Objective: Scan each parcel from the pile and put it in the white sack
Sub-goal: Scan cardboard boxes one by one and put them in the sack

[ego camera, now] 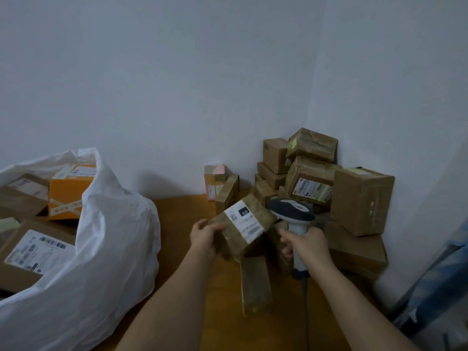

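Nearest the desk's (177,224) front edge: one long, narrow parcel (255,287), brown card under glossy tape, lying flat and untouched.

Just beyond, held above the desk's middle: small parcel (243,229), a squat cardboard box, tape-wrapped, white label with dark printed block turned upward. Left hand (205,236) grips its left end, fingers curled around the edge. Judged light and stiff; the tape looks slick, so a hold across two opposite faces or at the corners should serve better than a fingertip pinch on the taped side.

Beside it, to the right: handheld scanner (293,219), grey head on a pale plastic handle, cable trailing down toward the front edge. Right hand (306,244) is wrapped around the handle, the head tilted near the label.

At the desk's left edge: white sack (114,236), soft, thin, crumpled plastic, mouth gaping open; inside, several brown cartons and one orange box (68,196) with patterned tape.

Toward the far right corner, against the wall: pile (316,178) of brown cartons, mixed sizes, stacked askew, some dented, several labelled. Two small boxes (220,186) stand apart at the far edge, one pink-topped.
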